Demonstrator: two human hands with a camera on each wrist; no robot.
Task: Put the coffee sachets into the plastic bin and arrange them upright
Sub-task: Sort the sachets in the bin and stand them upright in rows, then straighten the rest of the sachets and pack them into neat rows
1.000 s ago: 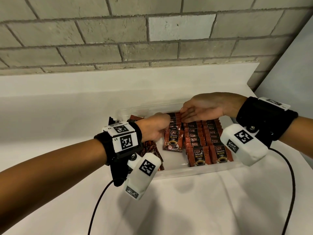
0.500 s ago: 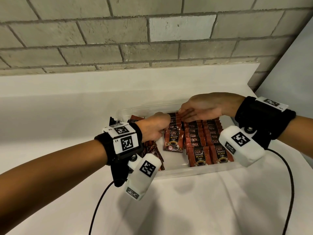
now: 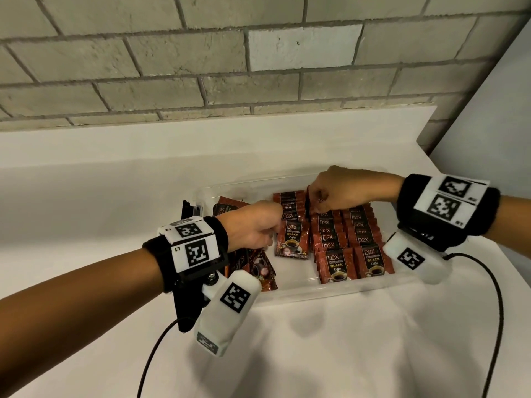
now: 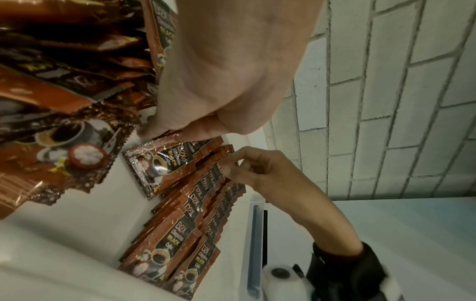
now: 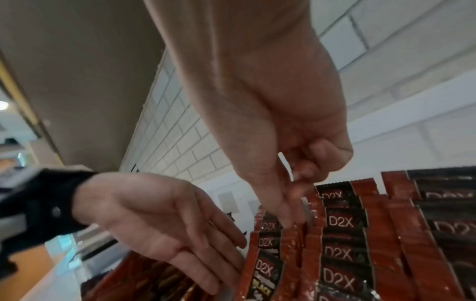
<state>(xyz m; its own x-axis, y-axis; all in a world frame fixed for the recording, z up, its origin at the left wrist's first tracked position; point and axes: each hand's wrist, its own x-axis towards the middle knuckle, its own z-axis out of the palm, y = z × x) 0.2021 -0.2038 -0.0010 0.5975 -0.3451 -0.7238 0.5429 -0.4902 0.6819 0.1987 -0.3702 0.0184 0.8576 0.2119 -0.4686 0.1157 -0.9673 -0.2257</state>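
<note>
The right hand reaches into the bin from the right, fingers curled, with thumb and forefinger pinching the top edge of a sachet at the far end of the middle row. The left hand comes in from the left with fingers straight and pressed together (the right wrist view shows the open palm plainly), their tips touching the left side of the left row of upright sachets.

The sachets stand in three rows inside the clear bin, fronts facing the person and leaning slightly back. A loose heap of sachets lies flat in the left end of the bin, partly under the left wrist.

The bin rests on a white cloth with soft wrinkles over a table. Behind it a white ledge runs below a grey brick wall, and a pale panel closes the right side.

Both wrists wear black bands with printed markers and white camera pods; black cables trail from them across the cloth. The left wrist and its pod hide part of the heap.
</note>
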